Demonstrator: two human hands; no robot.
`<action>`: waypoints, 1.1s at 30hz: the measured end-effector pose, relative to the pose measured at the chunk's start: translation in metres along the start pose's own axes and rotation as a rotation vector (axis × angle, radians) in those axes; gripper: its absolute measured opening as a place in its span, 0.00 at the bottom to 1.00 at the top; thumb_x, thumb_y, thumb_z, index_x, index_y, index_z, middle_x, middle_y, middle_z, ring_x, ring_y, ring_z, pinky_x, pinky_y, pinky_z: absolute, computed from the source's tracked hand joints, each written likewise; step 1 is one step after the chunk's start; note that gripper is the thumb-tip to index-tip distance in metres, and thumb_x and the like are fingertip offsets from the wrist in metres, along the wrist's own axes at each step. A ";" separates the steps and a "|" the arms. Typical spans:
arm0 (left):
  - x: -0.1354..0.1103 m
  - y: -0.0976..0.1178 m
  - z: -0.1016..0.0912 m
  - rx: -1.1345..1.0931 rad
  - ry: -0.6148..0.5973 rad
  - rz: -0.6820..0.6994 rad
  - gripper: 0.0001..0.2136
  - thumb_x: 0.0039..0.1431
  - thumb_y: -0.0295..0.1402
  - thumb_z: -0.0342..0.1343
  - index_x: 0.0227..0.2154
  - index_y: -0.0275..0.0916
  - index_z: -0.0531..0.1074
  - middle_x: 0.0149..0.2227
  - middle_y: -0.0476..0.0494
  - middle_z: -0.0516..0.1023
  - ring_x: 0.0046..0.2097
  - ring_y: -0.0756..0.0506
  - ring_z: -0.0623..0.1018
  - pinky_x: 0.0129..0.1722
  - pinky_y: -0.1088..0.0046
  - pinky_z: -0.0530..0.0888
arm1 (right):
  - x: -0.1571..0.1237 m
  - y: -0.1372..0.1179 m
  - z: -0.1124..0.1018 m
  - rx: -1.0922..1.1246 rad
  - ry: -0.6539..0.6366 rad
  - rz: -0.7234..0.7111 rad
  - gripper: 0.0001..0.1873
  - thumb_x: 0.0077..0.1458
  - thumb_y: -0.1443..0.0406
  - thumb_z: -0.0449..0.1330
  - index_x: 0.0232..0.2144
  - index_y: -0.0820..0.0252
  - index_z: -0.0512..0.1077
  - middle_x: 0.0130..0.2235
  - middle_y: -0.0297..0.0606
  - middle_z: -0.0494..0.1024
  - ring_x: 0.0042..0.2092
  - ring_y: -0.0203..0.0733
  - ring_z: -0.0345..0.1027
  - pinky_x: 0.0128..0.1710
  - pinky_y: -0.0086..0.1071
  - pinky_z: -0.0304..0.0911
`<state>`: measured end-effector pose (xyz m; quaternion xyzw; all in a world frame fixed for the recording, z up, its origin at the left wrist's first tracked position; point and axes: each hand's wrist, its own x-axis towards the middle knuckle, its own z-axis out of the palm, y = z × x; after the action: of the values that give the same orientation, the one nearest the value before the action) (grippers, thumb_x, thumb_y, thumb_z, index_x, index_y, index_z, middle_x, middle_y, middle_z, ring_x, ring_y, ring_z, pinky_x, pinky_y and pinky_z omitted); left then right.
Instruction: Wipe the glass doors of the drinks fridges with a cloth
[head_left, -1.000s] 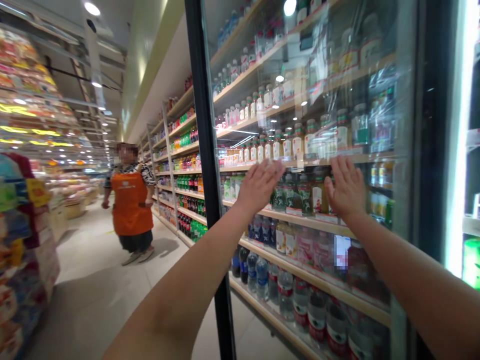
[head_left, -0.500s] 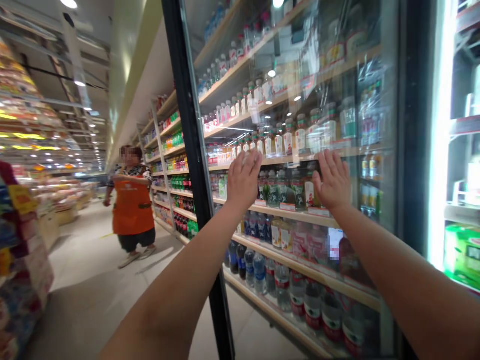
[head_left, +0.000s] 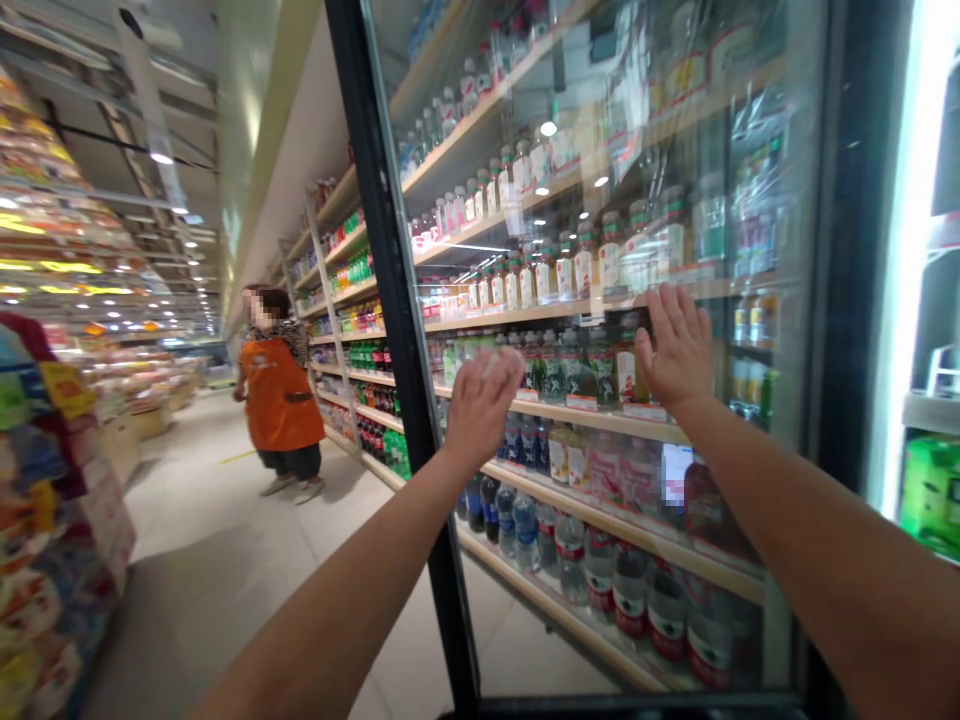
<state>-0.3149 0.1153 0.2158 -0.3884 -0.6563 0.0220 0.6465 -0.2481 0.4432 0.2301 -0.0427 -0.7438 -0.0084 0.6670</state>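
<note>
Here, the black-framed glass door [head_left: 589, 445] stands upright before both hands: the right hand [head_left: 677, 345] opened flat, the left hand [head_left: 484, 395] half-open with loosely bent fingers (neither grips anything); whether the left touches glass, I cannot tell.

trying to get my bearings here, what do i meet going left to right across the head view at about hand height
Stacked colourful goods → person in an orange apron → black door edge → left hand → right hand → green pack
</note>
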 end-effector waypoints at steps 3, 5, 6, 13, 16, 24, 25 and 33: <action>-0.010 -0.003 -0.002 -0.005 -0.063 0.159 0.32 0.67 0.20 0.49 0.71 0.48 0.59 0.70 0.47 0.65 0.74 0.39 0.57 0.75 0.50 0.54 | 0.000 -0.001 -0.001 -0.002 -0.013 0.005 0.33 0.71 0.55 0.44 0.73 0.60 0.56 0.74 0.42 0.53 0.75 0.53 0.44 0.74 0.57 0.48; 0.003 -0.015 -0.005 0.042 -0.039 -0.006 0.32 0.66 0.20 0.48 0.72 0.44 0.59 0.72 0.42 0.62 0.75 0.35 0.55 0.74 0.47 0.54 | 0.001 -0.001 -0.002 -0.001 -0.011 0.008 0.33 0.71 0.55 0.44 0.73 0.61 0.56 0.74 0.41 0.53 0.75 0.53 0.45 0.74 0.57 0.48; 0.012 -0.021 -0.006 0.063 -0.013 -0.120 0.32 0.66 0.19 0.48 0.72 0.42 0.59 0.72 0.40 0.60 0.75 0.34 0.54 0.73 0.47 0.55 | 0.001 -0.001 -0.002 0.001 -0.009 0.009 0.33 0.71 0.55 0.44 0.72 0.61 0.56 0.74 0.42 0.53 0.75 0.53 0.45 0.73 0.57 0.48; 0.032 -0.007 -0.003 -0.098 -0.233 0.493 0.30 0.70 0.28 0.51 0.72 0.51 0.55 0.72 0.51 0.62 0.74 0.46 0.57 0.75 0.62 0.54 | 0.000 0.002 0.001 0.036 0.004 -0.003 0.34 0.71 0.55 0.45 0.73 0.59 0.54 0.74 0.42 0.53 0.76 0.52 0.43 0.74 0.57 0.45; 0.049 -0.011 0.001 -0.109 -0.274 0.538 0.29 0.69 0.26 0.52 0.69 0.57 0.59 0.71 0.59 0.62 0.74 0.50 0.57 0.75 0.65 0.54 | 0.000 0.003 0.003 0.029 0.015 -0.002 0.33 0.71 0.55 0.44 0.74 0.58 0.54 0.74 0.41 0.53 0.76 0.52 0.43 0.74 0.56 0.47; 0.079 0.028 0.013 -0.162 -0.202 0.432 0.23 0.70 0.33 0.54 0.66 0.51 0.67 0.70 0.57 0.64 0.74 0.45 0.58 0.76 0.63 0.53 | 0.000 0.004 0.006 0.036 0.028 -0.019 0.33 0.71 0.54 0.44 0.73 0.59 0.54 0.74 0.40 0.53 0.76 0.51 0.44 0.74 0.55 0.47; 0.083 0.031 0.013 -0.190 -0.241 0.553 0.21 0.70 0.35 0.56 0.63 0.59 0.69 0.68 0.67 0.66 0.72 0.51 0.61 0.75 0.73 0.53 | 0.000 0.004 0.006 0.042 0.031 -0.016 0.33 0.71 0.55 0.44 0.73 0.59 0.54 0.73 0.40 0.53 0.76 0.51 0.44 0.74 0.55 0.47; 0.103 0.025 0.017 -0.089 -0.152 0.124 0.28 0.72 0.29 0.47 0.72 0.34 0.57 0.75 0.35 0.50 0.76 0.32 0.49 0.74 0.40 0.47 | 0.000 0.002 0.003 0.065 0.010 -0.014 0.34 0.71 0.55 0.44 0.73 0.58 0.54 0.74 0.41 0.52 0.76 0.51 0.43 0.74 0.57 0.46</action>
<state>-0.3036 0.1961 0.2852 -0.4537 -0.6784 0.0623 0.5746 -0.2507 0.4458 0.2300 -0.0159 -0.7407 0.0108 0.6716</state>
